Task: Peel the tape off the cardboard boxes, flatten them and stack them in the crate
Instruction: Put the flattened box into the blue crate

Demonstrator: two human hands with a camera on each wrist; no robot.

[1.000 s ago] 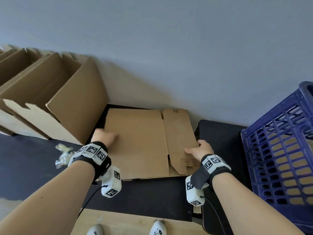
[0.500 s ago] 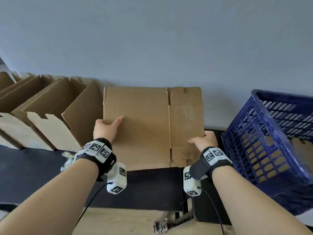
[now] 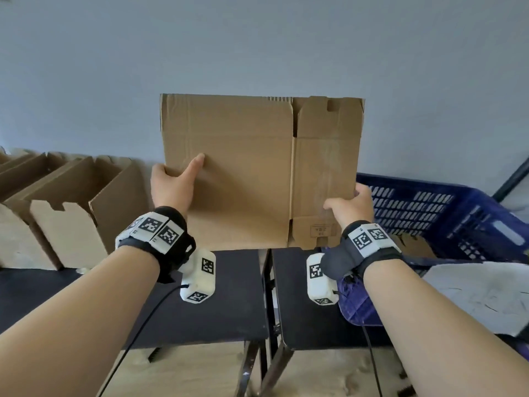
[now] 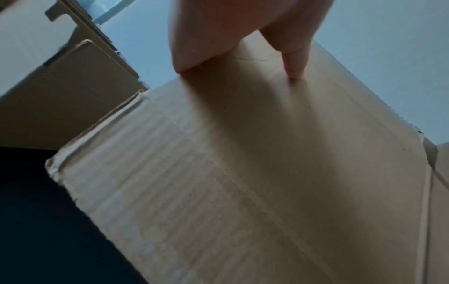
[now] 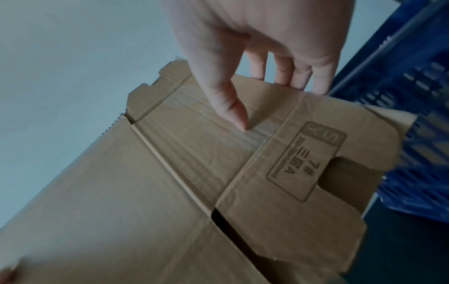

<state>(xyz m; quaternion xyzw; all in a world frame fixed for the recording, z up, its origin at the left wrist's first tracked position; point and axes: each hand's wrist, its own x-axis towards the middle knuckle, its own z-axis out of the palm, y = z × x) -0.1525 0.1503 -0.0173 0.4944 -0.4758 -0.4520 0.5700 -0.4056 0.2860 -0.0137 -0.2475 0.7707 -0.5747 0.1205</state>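
Observation:
A flattened brown cardboard box [image 3: 243, 173] hangs upright in the air above the black tables, its printed flap at the lower right. My left hand [image 3: 171, 184] grips its left edge, thumb on the near face [image 4: 294, 63] and fingers behind. My right hand [image 3: 350, 206] grips the right edge, thumb pressed on the near face [image 5: 233, 107] and fingers wrapped behind. The blue plastic crate [image 3: 446, 213] stands just right of the box, with brown cardboard [image 3: 415, 245] lying inside it.
Several open cardboard boxes [image 3: 71, 213] stand in a row on the left along the grey wall. Two black tables [image 3: 229, 305] meet with a gap below the held box. A pale sheet [image 3: 481, 293] lies at the right near the crate.
The flattened box lay on the table a second ago; both hands have lifted it upright and raised it, shifting toward the crate. The view has tilted up.

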